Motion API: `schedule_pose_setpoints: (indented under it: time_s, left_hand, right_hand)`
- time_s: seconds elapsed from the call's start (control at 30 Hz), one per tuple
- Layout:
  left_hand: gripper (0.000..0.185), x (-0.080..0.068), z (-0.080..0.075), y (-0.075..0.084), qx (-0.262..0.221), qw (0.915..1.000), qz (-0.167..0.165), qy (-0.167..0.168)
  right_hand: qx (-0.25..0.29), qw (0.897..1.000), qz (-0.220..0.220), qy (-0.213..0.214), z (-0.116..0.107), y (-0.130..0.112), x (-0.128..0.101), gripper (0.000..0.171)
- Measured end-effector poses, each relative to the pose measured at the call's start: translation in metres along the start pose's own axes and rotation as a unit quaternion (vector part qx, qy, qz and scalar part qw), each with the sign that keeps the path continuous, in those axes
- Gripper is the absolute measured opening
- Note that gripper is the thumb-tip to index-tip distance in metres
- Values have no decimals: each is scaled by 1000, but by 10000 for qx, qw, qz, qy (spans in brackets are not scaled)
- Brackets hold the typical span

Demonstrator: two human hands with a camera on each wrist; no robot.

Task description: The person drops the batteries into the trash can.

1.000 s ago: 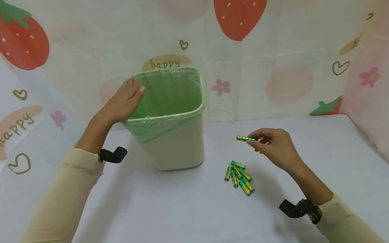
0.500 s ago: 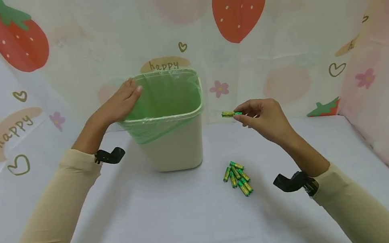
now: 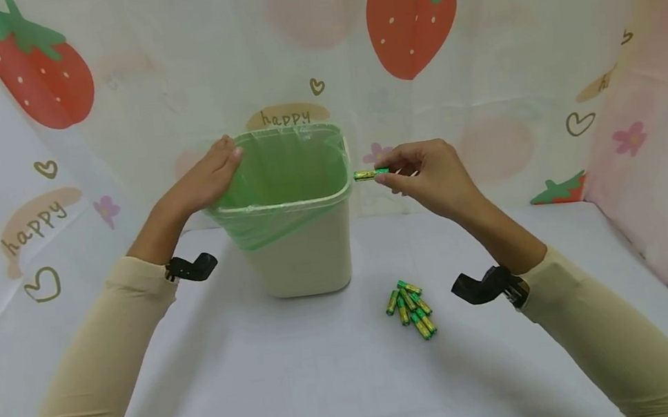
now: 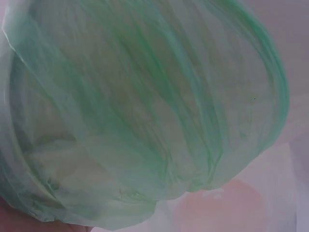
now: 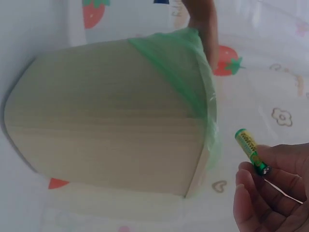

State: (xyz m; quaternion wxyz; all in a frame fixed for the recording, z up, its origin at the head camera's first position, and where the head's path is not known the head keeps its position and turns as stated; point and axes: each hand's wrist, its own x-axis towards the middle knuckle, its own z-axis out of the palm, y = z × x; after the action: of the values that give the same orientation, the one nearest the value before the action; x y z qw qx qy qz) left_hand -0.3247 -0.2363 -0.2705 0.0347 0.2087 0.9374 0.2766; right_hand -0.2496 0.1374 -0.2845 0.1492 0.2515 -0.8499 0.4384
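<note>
We see the right hand (image 3: 430, 176) pinching a small green-and-yellow cylindrical battery (image 3: 371, 174) just beside the right rim of the beige plastic bin with green liner (image 3: 297, 241). Left hand (image 3: 205, 179) rests flat on the bin's left rim. Pile of loose green batteries (image 3: 410, 307) lies right of the bin's base.

My left wrist view is filled by the green bag (image 4: 145, 106); my battery's (image 5: 251, 151) label is too blurred to read.
</note>
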Motion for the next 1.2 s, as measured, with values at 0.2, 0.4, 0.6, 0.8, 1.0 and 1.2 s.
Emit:
schedule_pose_setpoints:
  time_s: [0.2, 0.4, 0.6, 0.8, 1.0, 1.2]
  left_hand:
    - [72, -1, -2, 2, 39, 9999, -78, -99]
    - [73, -2, -3, 2, 25, 9998, -101, -150]
    - [72, -1, 1, 0, -13, 9999, -53, -145]
    - [73, 0, 1, -1, 4, 9999, -64, -127]
    - [72, 0, 1, 1, -5, 9999, -32, -100]
    - [72, 3, 1, 1, 13, 9999, -27, -144]
  right_hand:
    - [103, 9999, -5, -47, 4, -13, 21, 16]
    - [313, 9993, 71, -208, 14, -19, 42, 13]
    - [172, 9990, 42, -413, 29, -26, 60, 12]
    - [-139, 9976, -150, -657, 47, -33, 75, 12]
    - [-271, 9960, -88, -846, 62, -36, 86, 12]
    - [-309, 9948, -50, -970, 72, -40, 93, 14]
